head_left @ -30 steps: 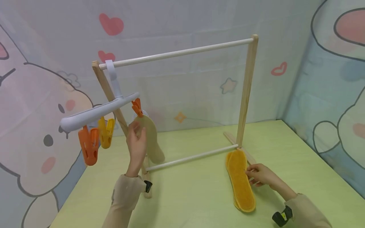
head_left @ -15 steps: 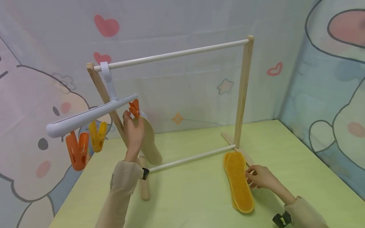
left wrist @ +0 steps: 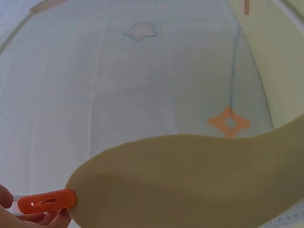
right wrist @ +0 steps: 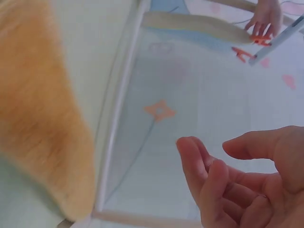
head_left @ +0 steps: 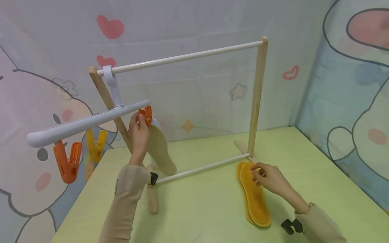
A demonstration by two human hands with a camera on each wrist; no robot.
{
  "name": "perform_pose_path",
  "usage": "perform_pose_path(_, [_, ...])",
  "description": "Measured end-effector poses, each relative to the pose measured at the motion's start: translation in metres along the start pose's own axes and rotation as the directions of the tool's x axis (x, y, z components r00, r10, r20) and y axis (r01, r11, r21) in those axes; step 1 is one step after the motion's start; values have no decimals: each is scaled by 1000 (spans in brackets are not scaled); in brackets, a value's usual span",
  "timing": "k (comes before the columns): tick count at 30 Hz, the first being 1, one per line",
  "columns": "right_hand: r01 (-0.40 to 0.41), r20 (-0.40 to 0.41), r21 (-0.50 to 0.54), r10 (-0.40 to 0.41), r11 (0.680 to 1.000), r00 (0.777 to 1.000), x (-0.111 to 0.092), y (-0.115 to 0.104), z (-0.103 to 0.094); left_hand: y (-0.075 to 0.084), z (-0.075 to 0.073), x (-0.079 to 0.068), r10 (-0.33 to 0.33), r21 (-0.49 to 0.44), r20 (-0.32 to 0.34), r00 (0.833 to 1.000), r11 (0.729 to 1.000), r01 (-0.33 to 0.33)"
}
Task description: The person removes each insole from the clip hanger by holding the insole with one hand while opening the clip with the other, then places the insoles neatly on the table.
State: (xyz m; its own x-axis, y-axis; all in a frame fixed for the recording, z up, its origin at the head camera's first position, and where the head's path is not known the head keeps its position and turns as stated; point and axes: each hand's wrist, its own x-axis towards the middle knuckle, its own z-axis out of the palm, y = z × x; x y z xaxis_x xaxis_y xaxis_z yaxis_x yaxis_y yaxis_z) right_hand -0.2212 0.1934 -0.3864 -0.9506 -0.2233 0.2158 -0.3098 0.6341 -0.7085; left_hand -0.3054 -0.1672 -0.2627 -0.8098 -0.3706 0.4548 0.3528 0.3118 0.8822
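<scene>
In the head view my left hand point(head_left: 139, 131) pinches the orange clip point(head_left: 147, 114) at the far end of a white hanger point(head_left: 85, 122). A beige insole point(head_left: 159, 148) hangs from that clip, tilted. The left wrist view shows the clip point(left wrist: 47, 201) at the rounded end of the insole point(left wrist: 190, 180), with fingertips beside it. My right hand point(head_left: 270, 177) hovers over the upper edge of a yellow fuzzy insole point(head_left: 256, 199), holding nothing. This insole lies on top of another one. In the right wrist view the right hand's point(right wrist: 242, 180) fingers are loosely curled, thumb apart.
The hanger hooks over the top bar point(head_left: 182, 59) of a wooden rack point(head_left: 258, 101) standing on the green table point(head_left: 200, 209). Another orange clip point(head_left: 68, 162) and a yellow clip point(head_left: 96, 145) dangle from its near part. A patterned cloth point(head_left: 188, 94) forms the backdrop.
My left hand has moved up from beside the beige insole to the orange clip. The hanger's near end has swung left. My right hand has lifted away from the yellow insole's side.
</scene>
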Motion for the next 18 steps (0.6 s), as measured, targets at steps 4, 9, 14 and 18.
perform_pose_path(4, [86, 9, 53, -86, 995, 996, 14, -20, 9, -2, 2, 2, 39, 14, -10, 999, 999, -39])
perform_pose_path(9, [175, 56, 122, -183, 977, 982, 39, -44, 31, -5, 3, 6, 47, -38, -17, 999, 998, -48])
perform_pose_path(14, [254, 72, 174, -270, 951, 960, 65, -67, 57, -7, 4, 6, 24, -91, 12, 1000, 996, -23])
perform_pose_path(18, [308, 6, 168, -313, 936, 950, 85, -81, 78, -7, 7, 4, 10, -124, 62, 998, 992, -2])
